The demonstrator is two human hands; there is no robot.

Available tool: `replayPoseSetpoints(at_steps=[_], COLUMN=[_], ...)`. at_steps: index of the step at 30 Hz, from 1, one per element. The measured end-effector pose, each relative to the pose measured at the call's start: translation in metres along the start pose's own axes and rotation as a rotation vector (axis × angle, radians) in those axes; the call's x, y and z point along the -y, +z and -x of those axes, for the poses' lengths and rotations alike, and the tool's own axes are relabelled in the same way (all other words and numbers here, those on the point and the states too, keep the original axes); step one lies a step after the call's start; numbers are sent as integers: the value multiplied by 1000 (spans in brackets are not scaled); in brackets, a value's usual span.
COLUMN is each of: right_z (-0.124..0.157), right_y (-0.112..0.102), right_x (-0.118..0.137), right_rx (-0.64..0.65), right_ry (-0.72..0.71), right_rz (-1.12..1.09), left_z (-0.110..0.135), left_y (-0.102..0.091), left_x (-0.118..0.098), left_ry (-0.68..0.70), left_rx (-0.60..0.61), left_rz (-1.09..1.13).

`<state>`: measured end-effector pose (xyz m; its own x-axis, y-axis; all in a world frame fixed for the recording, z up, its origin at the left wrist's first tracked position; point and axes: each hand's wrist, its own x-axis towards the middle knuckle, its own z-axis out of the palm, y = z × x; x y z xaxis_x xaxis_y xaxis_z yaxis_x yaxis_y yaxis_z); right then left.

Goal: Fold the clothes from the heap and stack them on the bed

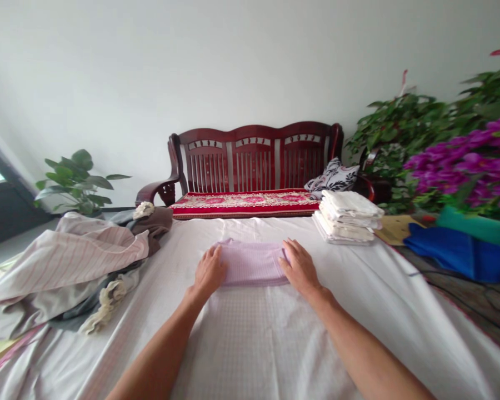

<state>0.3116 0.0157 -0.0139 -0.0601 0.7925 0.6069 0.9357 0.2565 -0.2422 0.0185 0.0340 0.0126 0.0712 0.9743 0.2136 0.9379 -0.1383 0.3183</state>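
A lilac garment (252, 264) with a fine ribbed or checked pattern lies folded in a flat rectangle on the white cloth (241, 344) that covers the table. My left hand (210, 270) grips its left edge, fingers bent over the far corner. At the opposite end, my right hand (300, 268) has its right edge between thumb and fingers. The undersides of both hands are hidden.
Loose clothes (79, 250) are heaped on the left. A stack of folded white cloths (346, 216) stands at the far right. Beyond the table are a wooden bench (250, 133), a patterned cushion (335, 176), purple flowers (475, 161) and a blue cloth (458, 253).
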Motion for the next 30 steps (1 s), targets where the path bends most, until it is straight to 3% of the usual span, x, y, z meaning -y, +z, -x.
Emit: replayPoseSetpoints(at_steps=[5,10,14,18,23,27,30], right_z=[-2,4,14,18,17,14,7], right_y=[-23,-27,-15,-9,-14,-17,-17], right_x=[24,59,70,69,71,71,68], right_rx=[-52,86,243,296,308,263,181], right_ry=[-152,-326,-330,-300,-289,-278,-178], right_rz=[-15,-26,14,30,-2,-110,-367], left_z=[-17,-22,-18,-16,-17,-21,-26], left_y=[-10,-19,-30,-42,-59,-67,-63], left_x=[39,45,33,19,-9,-42,-68], left_ry=[-320,-365,-358,-358,-364,-247,-184], left_rx=[48,145,234,324,313,313,305], left_rz=[305,450,603,807,1048,1010,953])
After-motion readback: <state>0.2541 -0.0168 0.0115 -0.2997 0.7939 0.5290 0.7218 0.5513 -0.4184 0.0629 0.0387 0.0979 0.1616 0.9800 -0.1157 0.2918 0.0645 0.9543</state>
